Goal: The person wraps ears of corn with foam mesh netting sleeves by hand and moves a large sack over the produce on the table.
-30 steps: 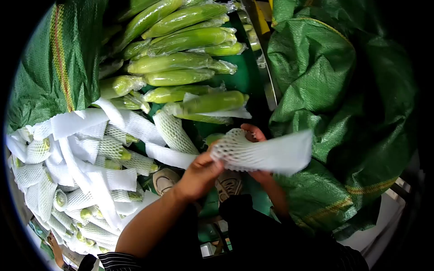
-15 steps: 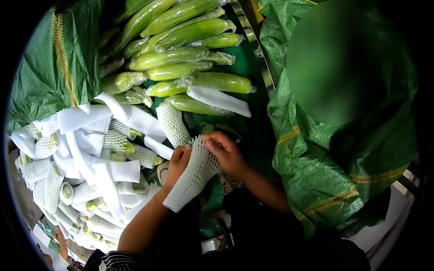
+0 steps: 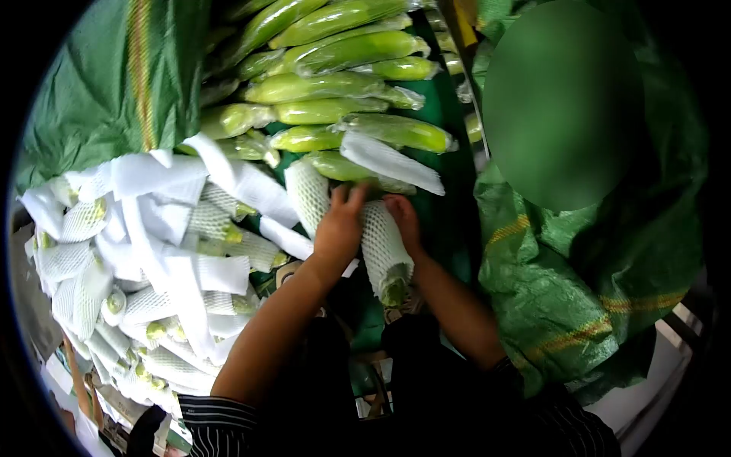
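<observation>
A long green vegetable, apparently an ear of corn in its husk, sits inside a white foam net sleeve [image 3: 383,247], its green end [image 3: 394,289] showing at the bottom. Against the sleeve's upper right side is my right hand [image 3: 403,221], fingers curled at its top end. My left hand [image 3: 340,228] is just left of the sleeve, fingers apart and slightly blurred, near the film-wrapped ears above. Close by on its left lies another netted ear [image 3: 307,196]. A loose white foam sleeve [image 3: 392,162] rests across the wrapped ears.
Film-wrapped ears [image 3: 331,87] lie in rows at the top. A large heap of netted ears and white sleeves [image 3: 164,282] fills the left, below a green woven sack [image 3: 99,99]. Another green sack [image 3: 556,289] stands at right. Another person's arm [image 3: 78,381] shows lower left.
The sleeve now covers most of the ear, whose end shows at the bottom. My left hand has moved up and right, off the sleeve. The view has shifted slightly.
</observation>
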A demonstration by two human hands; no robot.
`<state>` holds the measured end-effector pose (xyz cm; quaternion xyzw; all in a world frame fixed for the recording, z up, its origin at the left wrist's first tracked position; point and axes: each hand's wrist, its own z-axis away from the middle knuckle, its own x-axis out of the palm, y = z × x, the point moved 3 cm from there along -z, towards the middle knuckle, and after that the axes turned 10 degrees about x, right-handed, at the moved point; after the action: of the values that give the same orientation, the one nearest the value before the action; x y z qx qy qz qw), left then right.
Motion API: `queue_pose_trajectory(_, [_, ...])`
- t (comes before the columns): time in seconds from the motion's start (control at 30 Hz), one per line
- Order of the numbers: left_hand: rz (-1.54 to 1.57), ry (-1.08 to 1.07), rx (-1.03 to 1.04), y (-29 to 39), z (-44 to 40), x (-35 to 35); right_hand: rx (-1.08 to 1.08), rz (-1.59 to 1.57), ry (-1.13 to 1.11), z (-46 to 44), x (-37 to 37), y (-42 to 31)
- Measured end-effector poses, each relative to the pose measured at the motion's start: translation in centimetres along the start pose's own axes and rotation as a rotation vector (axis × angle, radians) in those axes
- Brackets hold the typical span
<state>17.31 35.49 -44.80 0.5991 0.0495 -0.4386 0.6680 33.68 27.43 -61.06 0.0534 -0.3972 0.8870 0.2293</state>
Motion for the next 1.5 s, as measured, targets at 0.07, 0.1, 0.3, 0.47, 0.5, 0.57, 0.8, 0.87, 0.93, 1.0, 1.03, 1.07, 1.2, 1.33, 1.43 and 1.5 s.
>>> queue_pose_trajectory(0.07, [-0.285,0.066,0.444,-0.5,1.4,0.8,0.165,-0.145,-0.061,0.9,0.7,-0.8])
queue_pose_trajectory(0.1, [-0.262,0.026,0.534,-0.5,2.3,0.1,0.272,-0.094,-0.079,3.5,3.1,-4.3])
queue_pose_trajectory(0.3, [0.261,0.15,0.622,3.5,10.3,-7.6,0.286,0.203,-0.391,11.6,11.5,-13.6])
queue_pose_trajectory(0.47, [0.959,0.576,0.727,4.8,17.3,-22.2,0.063,0.235,-0.556,15.0,16.8,-15.3])
queue_pose_trajectory(0.5, [1.041,0.777,0.747,4.5,17.3,-25.1,0.183,0.377,-0.547,13.4,15.6,-13.0])
queue_pose_trajectory(0.57, [0.916,1.251,0.65,3.5,17.0,-30.1,-0.318,0.99,-0.544,11.2,13.0,-9.0])
queue_pose_trajectory(0.8, [0.719,0.217,-0.054,-0.9,12.2,-6.3,-0.565,1.286,-0.326,11.4,11.6,-5.6])
queue_pose_trajectory(0.87, [0.334,0.162,0.039,-5.7,13.1,0.9,-0.417,1.171,-0.217,10.7,10.2,-3.9])
queue_pose_trajectory(0.93, [-0.009,0.107,0.074,-6.2,12.6,1.6,-0.171,1.115,-0.194,10.6,10.2,-4.3])
queue_pose_trajectory(1.0, [-0.237,0.004,0.082,-5.7,13.2,0.5,-0.302,0.976,-0.149,10.6,6.6,-1.2])
queue_pose_trajectory(1.03, [-0.163,0.058,0.138,-3.4,12.6,-1.7,-0.003,1.07,-0.083,11.6,8.4,-5.0])
queue_pose_trajectory(1.07, [-0.095,0.128,0.188,-1.9,12.0,-4.6,-0.195,1.044,0.017,10.6,6.9,-2.3])
queue_pose_trajectory(1.2, [-0.419,0.322,0.129,-3.9,13.1,-6.4,-0.376,1.123,-0.084,11.3,9.3,-6.8])
queue_pose_trajectory(1.33, [-0.557,0.23,0.242,-3.5,12.0,-6.8,-0.352,1.388,-0.08,11.3,13.4,-9.0])
queue_pose_trajectory(1.43, [-0.54,-0.021,0.334,-4.5,11.2,-4.4,-0.25,1.19,-0.149,8.8,12.5,-6.2])
queue_pose_trajectory(1.5, [-0.328,-0.035,0.371,-5.0,10.6,-4.7,0.147,0.868,-0.38,7.4,11.8,-7.3])
